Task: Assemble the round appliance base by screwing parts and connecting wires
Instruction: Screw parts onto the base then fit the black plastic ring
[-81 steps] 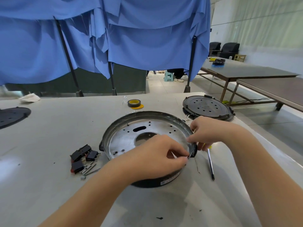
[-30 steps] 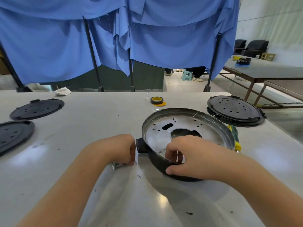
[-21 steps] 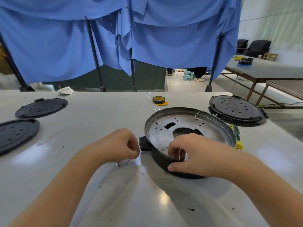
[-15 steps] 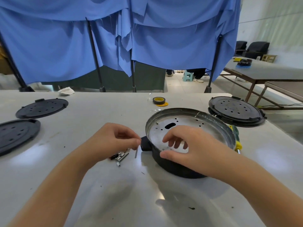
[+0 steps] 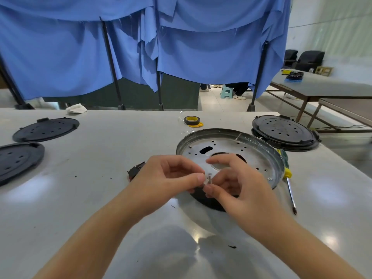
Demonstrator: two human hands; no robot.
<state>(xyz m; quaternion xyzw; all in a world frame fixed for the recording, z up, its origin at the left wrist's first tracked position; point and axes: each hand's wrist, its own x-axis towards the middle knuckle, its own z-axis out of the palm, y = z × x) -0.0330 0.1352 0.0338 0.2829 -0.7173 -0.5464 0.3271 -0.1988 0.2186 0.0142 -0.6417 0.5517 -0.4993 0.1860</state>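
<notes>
The round appliance base [image 5: 249, 150], a silvery perforated pan with a black outer wall, lies on the white table right of centre. Just above its near-left rim a small metal screw [image 5: 209, 177] stands upright between my two hands. My left hand [image 5: 171, 178] pinches it with thumb and forefinger. My right hand [image 5: 239, 182] pinches the screw's lower end from the other side. A black switch part [image 5: 134, 170] shows on the table behind my left hand.
A green-and-yellow screwdriver [image 5: 288, 178] lies right of the base. Black round covers lie at the back right [image 5: 283, 132] and at the left [image 5: 46, 128], [image 5: 17, 160]. A roll of tape [image 5: 192, 120] sits behind the base. The table's far edge runs below blue curtains.
My left hand picked a screw from the table at the base's left and carried it to the rim. My right hand let go of the rim and met it at the screw.
</notes>
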